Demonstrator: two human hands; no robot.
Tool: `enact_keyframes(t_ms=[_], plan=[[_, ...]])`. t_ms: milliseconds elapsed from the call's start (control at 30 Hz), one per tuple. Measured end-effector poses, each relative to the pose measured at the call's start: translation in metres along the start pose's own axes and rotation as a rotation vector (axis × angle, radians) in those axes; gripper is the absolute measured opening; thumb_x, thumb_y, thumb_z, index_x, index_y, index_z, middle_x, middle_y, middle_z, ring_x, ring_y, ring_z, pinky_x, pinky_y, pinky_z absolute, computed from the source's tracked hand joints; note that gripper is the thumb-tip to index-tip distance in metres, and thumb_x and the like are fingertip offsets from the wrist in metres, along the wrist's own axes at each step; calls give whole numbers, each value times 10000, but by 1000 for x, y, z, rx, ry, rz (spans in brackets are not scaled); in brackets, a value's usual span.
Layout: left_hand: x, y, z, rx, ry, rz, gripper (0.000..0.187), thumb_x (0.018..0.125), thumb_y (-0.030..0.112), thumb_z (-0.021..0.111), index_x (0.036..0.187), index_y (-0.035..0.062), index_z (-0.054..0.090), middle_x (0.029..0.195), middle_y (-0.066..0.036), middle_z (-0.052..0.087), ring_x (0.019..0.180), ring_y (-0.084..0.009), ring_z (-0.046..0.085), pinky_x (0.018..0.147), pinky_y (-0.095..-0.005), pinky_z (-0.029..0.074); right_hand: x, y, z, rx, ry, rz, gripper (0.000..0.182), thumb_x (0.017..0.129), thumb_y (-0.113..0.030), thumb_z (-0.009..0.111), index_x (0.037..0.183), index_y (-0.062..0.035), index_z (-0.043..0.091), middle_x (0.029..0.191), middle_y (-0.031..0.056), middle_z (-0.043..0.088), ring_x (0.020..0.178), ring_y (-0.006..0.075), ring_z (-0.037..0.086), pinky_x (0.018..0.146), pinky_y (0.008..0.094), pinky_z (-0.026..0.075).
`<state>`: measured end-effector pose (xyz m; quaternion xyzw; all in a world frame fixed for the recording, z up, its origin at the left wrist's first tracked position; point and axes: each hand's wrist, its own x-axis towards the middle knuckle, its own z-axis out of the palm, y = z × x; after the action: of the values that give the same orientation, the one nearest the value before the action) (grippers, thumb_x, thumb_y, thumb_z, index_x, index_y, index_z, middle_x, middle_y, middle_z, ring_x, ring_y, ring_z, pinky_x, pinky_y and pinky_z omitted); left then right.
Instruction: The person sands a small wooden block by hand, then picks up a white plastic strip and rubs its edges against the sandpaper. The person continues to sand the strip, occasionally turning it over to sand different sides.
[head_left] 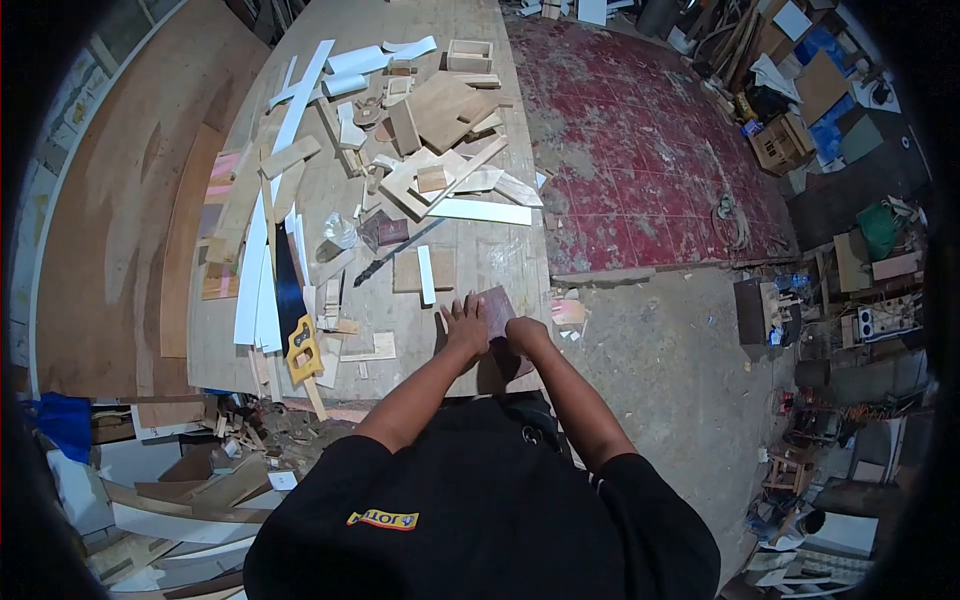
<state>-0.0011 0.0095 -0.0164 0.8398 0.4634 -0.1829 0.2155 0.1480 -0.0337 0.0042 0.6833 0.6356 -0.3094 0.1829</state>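
Note:
A reddish-brown sheet of sandpaper (pixel 498 302) lies at the near right edge of the worktable, partly covered by both hands. My left hand (pixel 466 328) presses flat on its left side with the fingers spread. Closed into a fist, my right hand (pixel 524 336) is at the sheet's right edge; its fingertips are hidden. Just beyond my left hand, a narrow white strip (pixel 427 275) rests on a square wooden board (pixel 405 272). Another reddish-brown piece (pixel 392 232) sits farther up, beside a dark thin blade (pixel 400 252).
On the worktable (pixel 480 240), a handsaw with a yellow handle (pixel 302 350) lies at the left among long white strips (pixel 262 290). Wood offcuts and a small wooden box (pixel 470 55) are piled toward the far end. A large wooden panel (pixel 120 200) leans at the left.

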Motion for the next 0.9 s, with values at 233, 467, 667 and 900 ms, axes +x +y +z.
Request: enact_keyframes(t_ms=[233, 467, 667, 900], plan=[[-4, 0, -6, -11, -17, 8, 1016, 739, 336, 714, 1530, 71, 135, 1602, -168, 44, 1436, -461, 133, 1090, -717, 38, 3, -11, 5, 248, 535, 33, 338, 801, -207, 611, 1107, -64, 608, 862, 205, 674, 813, 374, 669, 697, 479, 534], [2, 1, -2, 22, -27, 1, 1073, 730, 393, 733, 1531, 66, 99, 1599, -181, 14, 1439, -467, 104, 1090, -717, 42, 0, -4, 2, 206, 407, -4, 165, 818, -118, 570, 938, -38, 651, 885, 200, 687, 852, 380, 678, 714, 483, 543], [-1, 1, -5, -2, -24, -12, 1077, 719, 380, 741, 1528, 60, 106, 1595, -188, 41, 1431, -469, 137, 1084, -725, 58, -5, 4, -5, -36, -105, -19, 246, 777, -75, 601, 995, -47, 712, 1032, 204, 689, 1007, 341, 667, 841, 435, 543], [18, -11, 15, -437, 286, 150, 658, 799, 272, 656, 1370, 30, 436, 1475, -213, 331, 1392, -353, 297, 1102, -637, 170, -27, 14, -18, 920, 525, -230, 355, 808, -131, 727, 1118, -15, 600, 815, 79, 673, 678, 170, 633, 604, 307, 495]])
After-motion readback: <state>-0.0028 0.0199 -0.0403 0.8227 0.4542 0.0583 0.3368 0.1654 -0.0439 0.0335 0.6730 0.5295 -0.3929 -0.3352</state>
